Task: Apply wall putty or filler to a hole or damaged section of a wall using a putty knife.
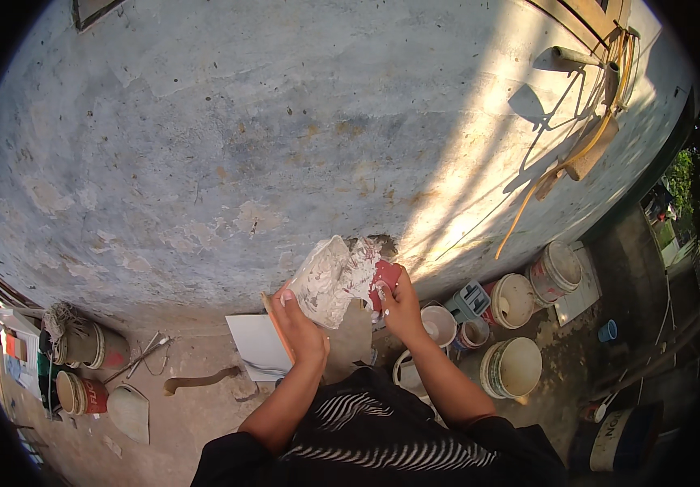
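Note:
My left hand (303, 331) is closed on the edge of a putty-smeared board (317, 284), held tilted in front of the wall. An orange-brown strip (277, 326) runs beside that hand; whether it belongs to the board I cannot tell. In my right hand (399, 310), a red putty spreader (388, 276) is pinched between thumb and fingers. Thick white putty (360, 274) clings to the spreader's face and meets the board's right edge. White smears also mark the right fingers.
A worn blue-grey wall (228, 162) rises ahead. On it, at right, hang a yellow hose (593, 146) and tools. Several buckets (514, 367) stand at right, more (82, 391) at left. A white panel (257, 345) and a curved brown piece (201, 381) are on the left.

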